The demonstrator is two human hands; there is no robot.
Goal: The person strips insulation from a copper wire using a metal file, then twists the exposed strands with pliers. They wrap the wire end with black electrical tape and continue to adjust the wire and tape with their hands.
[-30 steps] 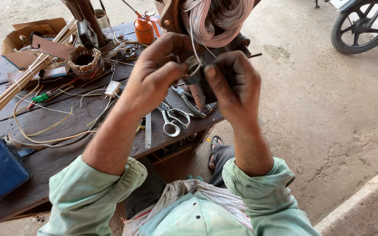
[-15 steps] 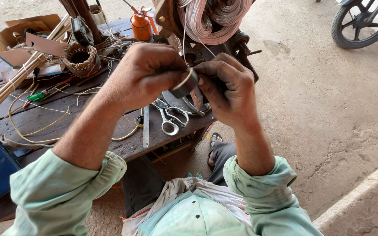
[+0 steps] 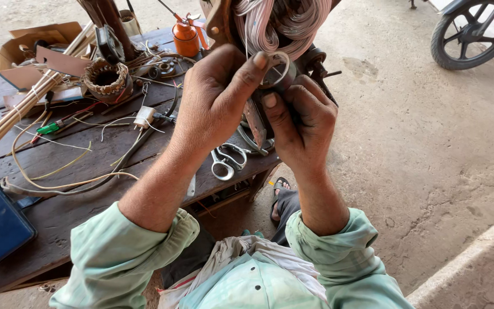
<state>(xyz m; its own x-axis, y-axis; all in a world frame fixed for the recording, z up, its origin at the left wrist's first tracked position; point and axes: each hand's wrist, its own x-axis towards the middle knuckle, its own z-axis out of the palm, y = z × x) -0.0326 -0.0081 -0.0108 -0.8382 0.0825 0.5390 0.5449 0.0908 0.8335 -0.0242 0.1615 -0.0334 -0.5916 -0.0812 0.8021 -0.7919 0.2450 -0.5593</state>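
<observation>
We pinch the metal ring (image 3: 277,70) between both hands (image 3: 218,97) (image 3: 301,123); best keep it steady under the wire coil (image 3: 281,23).

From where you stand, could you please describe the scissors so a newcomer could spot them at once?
Start at the dark wooden workbench and follow its near edge toward the person's left hand. Just below that wrist lie the scissors, their handle loops pointing at the person. They are the only shiny all-metal tool among the loose wires.
</observation>
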